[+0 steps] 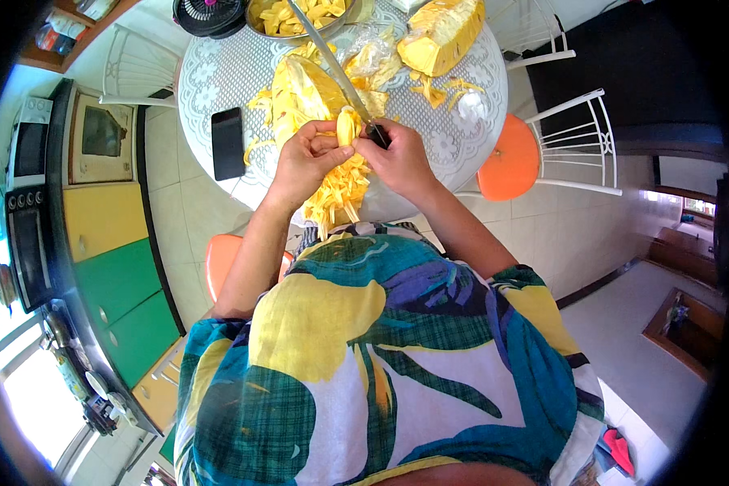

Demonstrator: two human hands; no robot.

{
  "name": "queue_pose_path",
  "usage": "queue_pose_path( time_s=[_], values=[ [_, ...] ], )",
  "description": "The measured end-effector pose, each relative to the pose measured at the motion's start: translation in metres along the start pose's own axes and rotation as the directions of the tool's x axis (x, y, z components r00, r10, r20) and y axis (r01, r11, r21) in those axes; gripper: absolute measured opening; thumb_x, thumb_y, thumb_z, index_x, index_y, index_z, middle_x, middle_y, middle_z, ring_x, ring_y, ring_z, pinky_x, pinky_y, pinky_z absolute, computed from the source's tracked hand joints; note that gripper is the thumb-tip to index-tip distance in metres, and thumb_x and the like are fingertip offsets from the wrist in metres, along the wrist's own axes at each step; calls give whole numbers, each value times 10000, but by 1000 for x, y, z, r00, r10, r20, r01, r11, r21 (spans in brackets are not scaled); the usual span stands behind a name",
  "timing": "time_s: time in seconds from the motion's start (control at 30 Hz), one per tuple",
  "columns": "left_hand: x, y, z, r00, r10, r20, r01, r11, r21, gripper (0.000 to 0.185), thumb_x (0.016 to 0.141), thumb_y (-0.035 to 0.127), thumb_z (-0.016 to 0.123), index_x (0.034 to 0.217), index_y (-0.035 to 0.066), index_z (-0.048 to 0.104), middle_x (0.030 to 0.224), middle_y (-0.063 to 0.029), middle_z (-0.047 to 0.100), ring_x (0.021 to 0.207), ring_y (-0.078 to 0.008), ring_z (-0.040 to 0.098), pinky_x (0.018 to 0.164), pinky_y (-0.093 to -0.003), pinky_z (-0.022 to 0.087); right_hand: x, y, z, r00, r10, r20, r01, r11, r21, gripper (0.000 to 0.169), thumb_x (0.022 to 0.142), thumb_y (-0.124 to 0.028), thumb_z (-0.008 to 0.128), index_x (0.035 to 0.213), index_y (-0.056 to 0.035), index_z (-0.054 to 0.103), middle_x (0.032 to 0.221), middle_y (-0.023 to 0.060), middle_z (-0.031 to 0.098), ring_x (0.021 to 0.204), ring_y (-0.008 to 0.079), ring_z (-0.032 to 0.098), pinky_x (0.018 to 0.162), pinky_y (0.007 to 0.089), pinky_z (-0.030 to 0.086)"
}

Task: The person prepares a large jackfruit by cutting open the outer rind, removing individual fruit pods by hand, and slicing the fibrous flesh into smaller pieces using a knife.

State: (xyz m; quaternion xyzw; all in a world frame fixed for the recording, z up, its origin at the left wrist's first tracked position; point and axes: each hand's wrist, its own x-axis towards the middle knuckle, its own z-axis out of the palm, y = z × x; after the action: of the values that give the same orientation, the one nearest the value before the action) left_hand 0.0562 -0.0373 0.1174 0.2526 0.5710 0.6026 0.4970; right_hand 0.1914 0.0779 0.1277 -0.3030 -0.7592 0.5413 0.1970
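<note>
My left hand grips a yellow jackfruit pod in front of me, above the round table. My right hand holds a long knife by its black handle, and its fingertips also touch the pod. The blade points away from me, over the table. Just beyond my left hand lies a large cut piece of jackfruit. A heap of yellow jackfruit strands lies beneath my hands at the near table edge. A metal bowl farther back holds many pods.
A black phone lies at the left on the lace-patterned tablecloth. Another jackfruit chunk, plastic wrap and scraps are at the back right. A small black fan stands back left. Orange-seated chairs flank the table.
</note>
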Motion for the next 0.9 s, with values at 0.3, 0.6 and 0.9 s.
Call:
queue_pose_path(
  time_s=[0.3,0.6,0.9],
  values=[
    [3,-3,-3,996,-94,2,94,991,-96,342,900,59,642,1198,-16,492,994,-128,678,906,-171,668,801,-257,539,13,18,0,985,171,28,-172,983,62,245,772,-215,640,839,21,639,638,129,605,573,218,590,552,370,468],
    [6,-11,-5,992,-124,31,128,981,-149,324,931,74,591,1219,19,453,1041,-127,670,977,-222,667,889,-301,540,18,25,-2,988,127,93,-134,987,83,306,748,-258,692,867,20,645,658,115,615,597,192,585,584,348,464],
    [8,-18,-4,995,-95,36,98,990,-105,305,935,42,570,1215,9,454,1046,-129,662,981,-215,661,885,-305,538,25,31,-6,986,86,141,-88,996,7,262,723,-223,674,820,13,613,649,137,601,585,229,585,588,365,468]
  ],
)
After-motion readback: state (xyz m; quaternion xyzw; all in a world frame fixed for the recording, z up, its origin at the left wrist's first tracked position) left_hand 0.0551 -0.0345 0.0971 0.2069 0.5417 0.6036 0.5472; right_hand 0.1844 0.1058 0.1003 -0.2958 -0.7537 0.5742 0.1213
